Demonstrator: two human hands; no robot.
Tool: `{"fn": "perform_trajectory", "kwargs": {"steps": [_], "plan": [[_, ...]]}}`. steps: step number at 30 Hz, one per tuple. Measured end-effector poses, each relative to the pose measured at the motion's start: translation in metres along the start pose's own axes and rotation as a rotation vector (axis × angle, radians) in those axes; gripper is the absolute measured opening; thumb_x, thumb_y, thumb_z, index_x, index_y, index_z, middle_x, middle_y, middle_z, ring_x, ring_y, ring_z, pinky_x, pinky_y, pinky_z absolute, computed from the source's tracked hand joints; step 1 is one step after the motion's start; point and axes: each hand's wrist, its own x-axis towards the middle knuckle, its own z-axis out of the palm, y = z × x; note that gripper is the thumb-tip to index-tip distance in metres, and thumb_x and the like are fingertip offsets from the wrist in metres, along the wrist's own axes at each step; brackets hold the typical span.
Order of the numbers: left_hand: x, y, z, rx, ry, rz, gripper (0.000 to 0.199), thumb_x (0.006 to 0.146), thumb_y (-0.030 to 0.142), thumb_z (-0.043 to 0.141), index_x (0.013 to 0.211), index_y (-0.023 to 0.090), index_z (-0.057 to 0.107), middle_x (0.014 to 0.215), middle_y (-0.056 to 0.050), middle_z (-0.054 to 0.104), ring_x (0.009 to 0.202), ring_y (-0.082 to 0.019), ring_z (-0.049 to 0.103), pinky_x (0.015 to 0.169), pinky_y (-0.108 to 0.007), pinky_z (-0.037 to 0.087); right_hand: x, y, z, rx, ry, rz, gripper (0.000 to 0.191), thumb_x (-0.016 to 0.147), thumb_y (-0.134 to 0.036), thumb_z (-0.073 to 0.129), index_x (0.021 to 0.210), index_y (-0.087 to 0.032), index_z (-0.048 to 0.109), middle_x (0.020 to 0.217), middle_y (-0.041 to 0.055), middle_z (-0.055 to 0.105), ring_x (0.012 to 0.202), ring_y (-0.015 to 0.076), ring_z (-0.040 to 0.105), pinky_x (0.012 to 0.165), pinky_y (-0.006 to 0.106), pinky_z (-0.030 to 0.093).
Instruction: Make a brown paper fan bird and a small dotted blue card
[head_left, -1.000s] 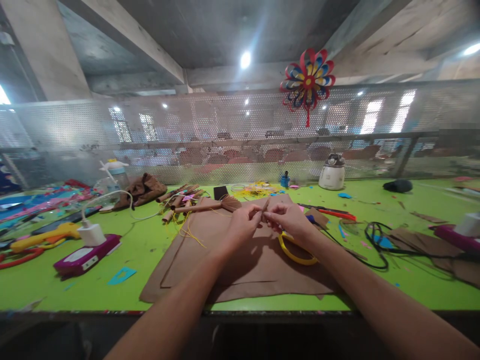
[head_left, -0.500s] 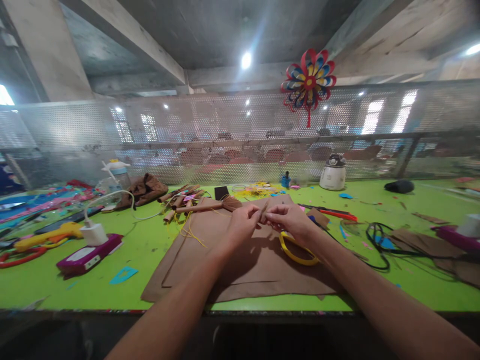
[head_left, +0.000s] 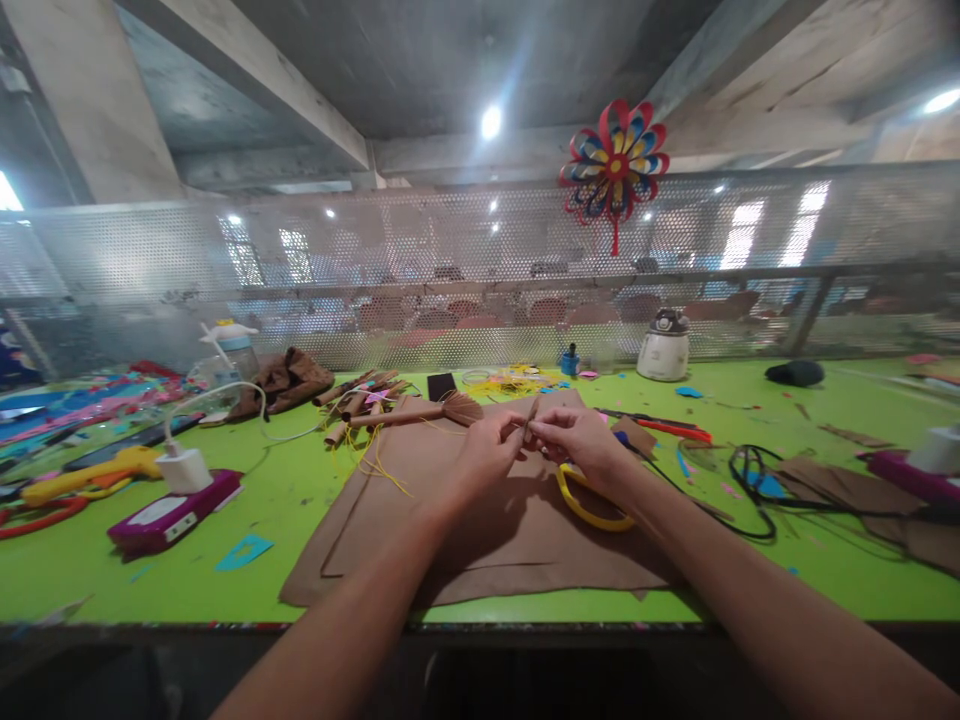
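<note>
My left hand (head_left: 495,443) and my right hand (head_left: 574,435) meet above a sheet of brown paper (head_left: 420,540) spread on the green table. Between their pinched fingertips is a small strip of brown paper (head_left: 531,412), held upright. Its lower part is hidden by the fingers. Under my right wrist lie scissors with a yellow handle (head_left: 592,510), partly covered by the hand. Left of my left hand, a rolled brown paper tube with a pleated, fanned end (head_left: 459,408) rests on the sheet's far part.
Several brown paper tubes (head_left: 349,410) and yellow strings (head_left: 382,470) lie to the left. A purple power strip (head_left: 176,515) with a white plug stands at front left. A red cutter (head_left: 675,430), black cable (head_left: 757,500) and paper scraps lie right; a white bottle (head_left: 663,350) stands behind.
The brown strip stands more upright between my fingertips, turned slightly. Both hands remain in nearly the same place.
</note>
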Motion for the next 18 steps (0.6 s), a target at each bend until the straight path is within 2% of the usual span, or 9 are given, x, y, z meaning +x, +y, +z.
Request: {"fn": "perform_trajectory", "kwargs": {"steps": [5,12,18], "plan": [[0.0009,-0.0031,0.0009,-0.056,-0.05,0.022,0.023,0.081,0.024,0.054,0.1,0.012,0.06,0.081,-0.008,0.068,0.075,-0.018,0.066,0.063,-0.028,0.055,0.0008,0.0035,-0.001,0.012,0.045,-0.006,0.034,0.058,-0.045,0.077,0.063,-0.015,0.061,0.051,-0.0015,0.058,0.04,0.006,0.039,0.042,0.022,0.026],[0.0008,-0.0038,0.0002,-0.084,-0.059,-0.01,0.019,0.082,0.023,0.053,0.098,0.013,0.058,0.08,-0.007,0.067,0.076,-0.018,0.066,0.066,-0.03,0.055,0.001,0.0062,0.0038,-0.035,0.124,-0.04,0.036,0.058,-0.048,0.075,0.063,-0.015,0.062,0.052,-0.0001,0.059,0.042,0.0064,0.04,0.043,0.022,0.026],[0.0007,-0.0052,0.0008,-0.045,-0.045,-0.024,0.025,0.082,0.033,0.057,0.095,0.012,0.057,0.081,-0.009,0.066,0.077,-0.019,0.065,0.065,-0.032,0.055,-0.0006,0.0088,0.0043,-0.063,0.114,-0.037,0.036,0.059,-0.049,0.074,0.063,-0.014,0.064,0.051,-0.0009,0.058,0.041,0.0061,0.038,0.043,0.022,0.024]]}}
